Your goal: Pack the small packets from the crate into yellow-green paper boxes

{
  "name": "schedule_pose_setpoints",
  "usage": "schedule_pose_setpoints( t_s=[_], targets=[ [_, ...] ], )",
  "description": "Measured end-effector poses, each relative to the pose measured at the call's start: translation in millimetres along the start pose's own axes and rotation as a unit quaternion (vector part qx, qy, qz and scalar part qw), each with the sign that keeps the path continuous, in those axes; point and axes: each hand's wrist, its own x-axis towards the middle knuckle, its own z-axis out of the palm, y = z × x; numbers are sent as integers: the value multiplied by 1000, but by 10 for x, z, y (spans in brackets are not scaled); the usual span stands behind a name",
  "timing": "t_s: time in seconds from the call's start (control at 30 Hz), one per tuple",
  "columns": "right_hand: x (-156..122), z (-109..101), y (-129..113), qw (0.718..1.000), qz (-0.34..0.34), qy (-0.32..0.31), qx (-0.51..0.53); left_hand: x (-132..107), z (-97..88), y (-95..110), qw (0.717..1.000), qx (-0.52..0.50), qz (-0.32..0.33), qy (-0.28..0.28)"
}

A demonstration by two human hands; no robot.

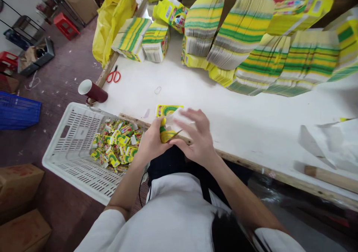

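My left hand (153, 142) is closed around a small yellow and green printed carton (167, 134) at the table's front edge. A white flap or inner side of it faces up, blurred. My right hand (197, 138) is at the carton's right side, thumb near its lower edge and fingers raised and spread, smeared by motion. Whether the right fingers grip the carton is unclear. Just beyond the hands, another flat yellow and green carton (167, 109) lies on the white table. Below and left stands a white plastic crate (81, 132) holding many small yellow packs (120, 142).
Stacks of flat cartons (243, 28) line the table's back. Red-handled scissors (113, 75), a rubber band (158, 90) and a maroon cup (95, 91) lie at the left. A yellow bag (112, 20) hangs at the corner; white sheets (335, 140) lie right.
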Motion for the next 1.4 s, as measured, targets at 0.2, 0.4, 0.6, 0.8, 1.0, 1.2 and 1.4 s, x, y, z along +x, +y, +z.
schedule_pose_setpoints(
  t_s=[0.2,0.4,0.6,0.8,1.0,1.2,1.4],
  targets=[
    [7,90,-24,896,308,-93,305,-54,284,31,988,23,121,89],
    [-24,146,-14,845,336,-133,394,-77,274,17,987,31,127,94],
    [-162,161,-97,958,147,-147,195,-88,304,-89,993,-13,84,87],
    [-167,144,79,987,143,-11,71,-101,222,-96,957,-184,-134,182],
    [-215,102,175,987,75,-134,47,-88,108,-94,883,-377,-173,220],
    [-89,-65,227,976,60,-199,67,14,130,-44,858,-411,-172,256],
    [-90,-2,193,976,106,-174,75,87,149,54,852,-394,-166,301]
  ],
)
